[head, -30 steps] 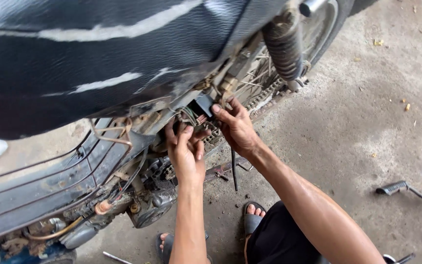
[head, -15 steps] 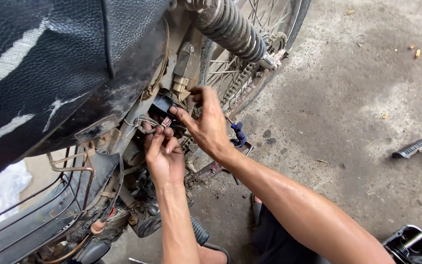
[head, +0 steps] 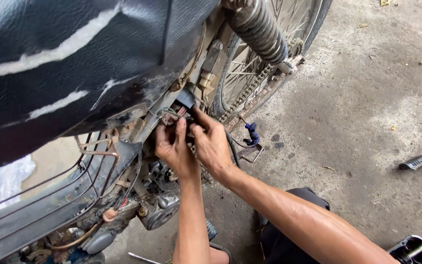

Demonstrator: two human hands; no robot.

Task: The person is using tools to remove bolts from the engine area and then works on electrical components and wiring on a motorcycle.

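Note:
Both my hands reach under the black seat [head: 74, 63] of a motorcycle. My left hand [head: 174, 149] pinches a bundle of wires and a small connector [head: 171, 115] beneath the frame. My right hand [head: 212, 144] sits right beside it, fingers curled around a small black part that they mostly hide. A black box-shaped component [head: 186, 98] hangs just above my fingers. What exactly each hand grips is partly hidden by the fingers.
The rear shock spring [head: 260, 29], spoked wheel [head: 250, 73] and drive chain [head: 245, 95] stand just right of my hands. A wire rack [head: 50, 186] and the engine [head: 157, 205] lie below left. A footpeg part [head: 418, 161] and a black tray [head: 416, 249] rest on the concrete floor.
My view has shifted closer and slightly left. My right hand has dropped from the black component down next to my left hand at the wires.

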